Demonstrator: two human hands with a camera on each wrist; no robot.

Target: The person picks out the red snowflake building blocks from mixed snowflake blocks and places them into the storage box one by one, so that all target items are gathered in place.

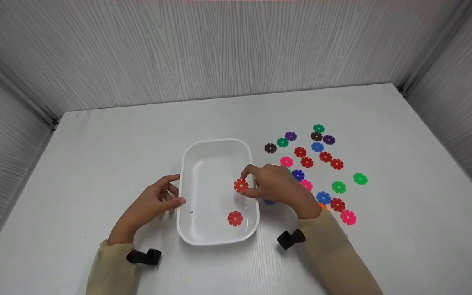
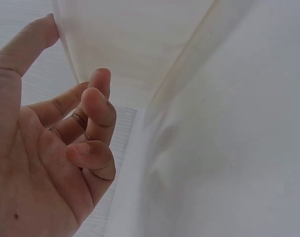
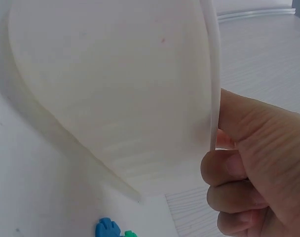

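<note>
A white plastic tray (image 1: 207,241) with rounded corners stands on the table. At its left side my left hand (image 1: 154,200) holds the rim, thumb on the edge and fingers bent against the outer wall; the left wrist view shows this hand (image 2: 56,133) close up. Over the tray's right side my right hand (image 1: 275,184) pinches a red notched plastic disc (image 1: 241,185) between thumb and index finger. Another red disc (image 1: 235,218) lies flat on the tray floor. In the right wrist view the tray wall hides the pinched disc, and the other fingers (image 3: 234,197) are curled outside.
Several loose notched discs are scattered right of the tray, among them a green disc (image 1: 360,178), a pink disc (image 1: 348,217) and a brown disc (image 1: 270,148). My right forearm (image 1: 338,254) passes close by some. Grey wood-grain panels (image 1: 219,49) border the white table (image 1: 109,151).
</note>
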